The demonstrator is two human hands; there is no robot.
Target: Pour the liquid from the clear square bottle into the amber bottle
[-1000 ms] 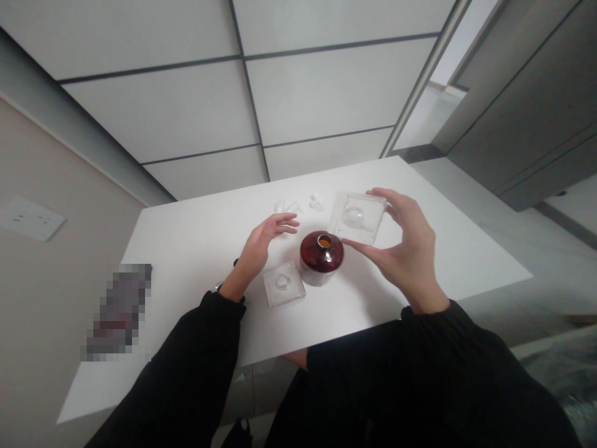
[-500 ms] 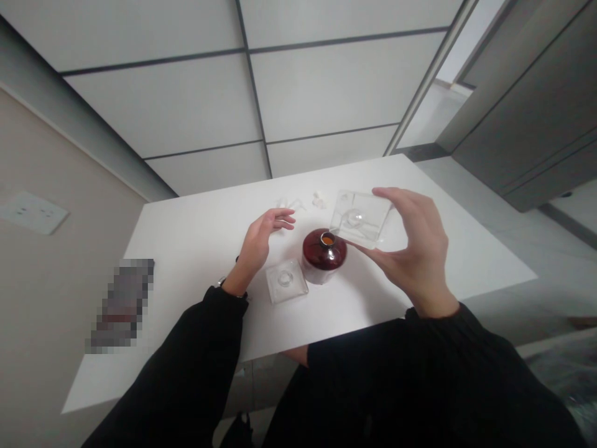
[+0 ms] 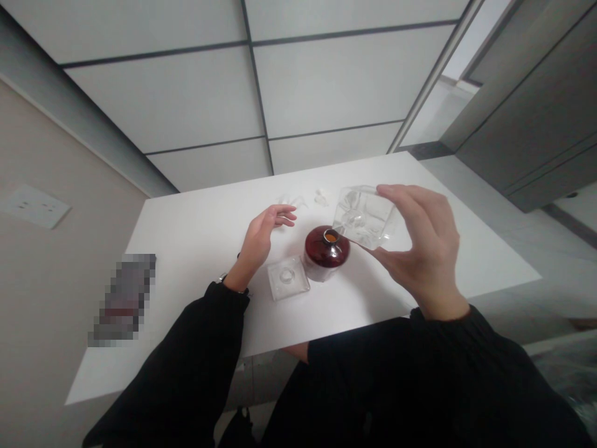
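Observation:
In my right hand [image 3: 424, 249] is a clear square glass bottle [image 3: 366, 214], gripped between thumb and fingers. It is tilted, with its round neck beside the mouth of a dark red-brown glass bottle [image 3: 324, 252]. That bottle stands upright and uncapped on the table, an orange tone showing inside its neck. Whether liquid runs between the two cannot be made out. A second clear square bottle [image 3: 288, 279] stands just left of the brown one. My left hand [image 3: 261, 233] hovers left of the brown bottle, fingers stretched out, holding nothing.
Small clear pieces, perhaps stoppers [image 3: 321, 197], lie behind the brown bottle. A blurred-out dark rectangular object [image 3: 124, 298] lies at the left of the white table [image 3: 191, 230]. Beyond the back edge rises a white panelled front [image 3: 326, 81]. The left wall carries a socket plate [image 3: 35, 205].
My right hand has tipped the clear square bottle further and shifted slightly right. The whole view has moved a little. My left hand keeps its pose beside the brown bottle.

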